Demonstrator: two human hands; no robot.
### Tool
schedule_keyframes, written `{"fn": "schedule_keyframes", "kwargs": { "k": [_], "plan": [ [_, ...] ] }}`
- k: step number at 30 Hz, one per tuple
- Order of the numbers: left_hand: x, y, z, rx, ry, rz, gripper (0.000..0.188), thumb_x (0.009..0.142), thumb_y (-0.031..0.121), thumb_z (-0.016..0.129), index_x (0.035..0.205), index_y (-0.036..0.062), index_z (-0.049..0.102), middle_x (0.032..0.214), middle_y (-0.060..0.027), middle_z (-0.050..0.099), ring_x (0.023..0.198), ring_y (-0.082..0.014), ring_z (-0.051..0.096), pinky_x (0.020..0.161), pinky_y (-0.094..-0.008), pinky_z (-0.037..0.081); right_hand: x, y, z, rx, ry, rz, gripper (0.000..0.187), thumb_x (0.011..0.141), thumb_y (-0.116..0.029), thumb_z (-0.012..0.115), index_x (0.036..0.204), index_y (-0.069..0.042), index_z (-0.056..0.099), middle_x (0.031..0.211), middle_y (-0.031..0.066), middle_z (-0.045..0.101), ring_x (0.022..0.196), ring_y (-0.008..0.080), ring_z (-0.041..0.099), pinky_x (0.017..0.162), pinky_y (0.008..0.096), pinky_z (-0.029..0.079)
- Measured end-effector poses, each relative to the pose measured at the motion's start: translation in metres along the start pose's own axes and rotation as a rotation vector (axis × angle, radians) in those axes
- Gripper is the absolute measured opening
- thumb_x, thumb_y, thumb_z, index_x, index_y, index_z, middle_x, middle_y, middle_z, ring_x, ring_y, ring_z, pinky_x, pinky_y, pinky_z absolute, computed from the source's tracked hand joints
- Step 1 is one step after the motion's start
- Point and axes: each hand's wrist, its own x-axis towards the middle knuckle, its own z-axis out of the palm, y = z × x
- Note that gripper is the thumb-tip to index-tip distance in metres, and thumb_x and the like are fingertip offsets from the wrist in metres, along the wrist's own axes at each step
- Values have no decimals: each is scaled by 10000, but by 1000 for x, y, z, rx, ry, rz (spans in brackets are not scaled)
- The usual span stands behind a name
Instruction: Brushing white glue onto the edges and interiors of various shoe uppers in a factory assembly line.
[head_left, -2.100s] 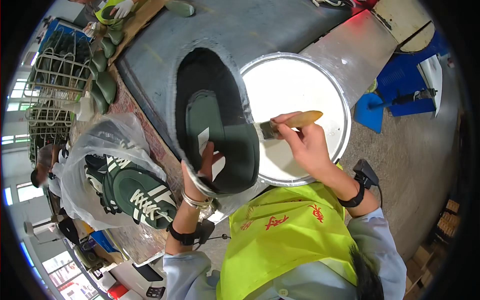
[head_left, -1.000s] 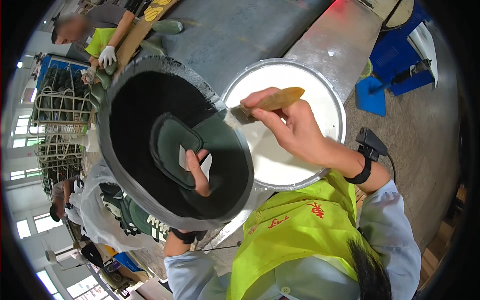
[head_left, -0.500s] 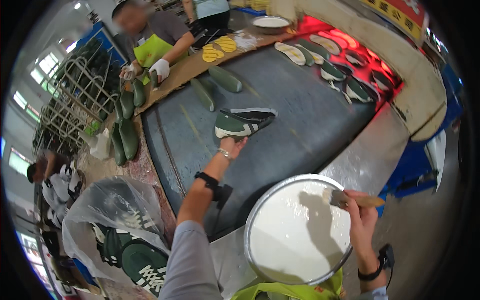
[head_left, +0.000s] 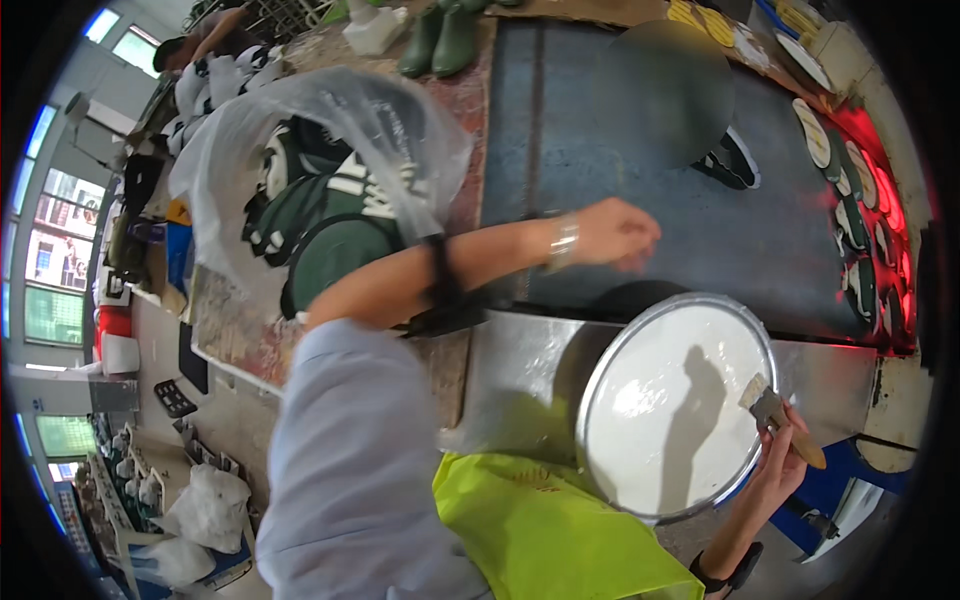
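Observation:
My left hand (head_left: 605,235) hovers over the near part of the grey belt, its fingers loosely curled in with nothing visible between them. Beyond it on the belt lies a dark green and white shoe upper (head_left: 735,160), partly covered by a blurred round patch. My right hand (head_left: 780,455) grips a flat paintbrush (head_left: 768,408) by its wooden handle. The bristles sit over the right rim of a round metal basin (head_left: 592,385) of white liquid (head_left: 645,400). Clear of both hands, a plastic bag (head_left: 215,160) at left holds several green shoe uppers (head_left: 345,255).
Several soles and uppers (head_left: 850,225) lie under a red-lit heater (head_left: 900,210) at the right. Green shoe lasts (head_left: 438,45) stand on the worn table beside a white squeeze bottle (head_left: 372,28). A metal ledge (head_left: 515,365) runs alongside the basin.
My left hand has let go of the shoe upper, which now rests on the belt, and has drawn back. The view has swung left. The brush remains in my right hand by the basin.

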Motion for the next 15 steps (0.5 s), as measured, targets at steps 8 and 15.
{"fn": "schedule_keyframes", "kwargs": {
  "k": [8,15],
  "plan": [
    [-304,55,-36,891,635,8,422,819,116,634,1214,32,512,1208,-125,552,1124,-242,529,930,-360,442,-31,-19,11,89,-70,-143,300,964,-149,439,1158,72,499,1142,172,564,1036,199,569,892,307,468],
    [-362,-79,12,1674,642,-450,881,624,143,750,1392,161,320,1492,-98,161,1363,-376,154,985,-559,334,-51,-27,12,60,-128,-166,303,965,-152,437,1161,70,501,1144,167,565,1036,195,568,882,300,473]
  ]
}}
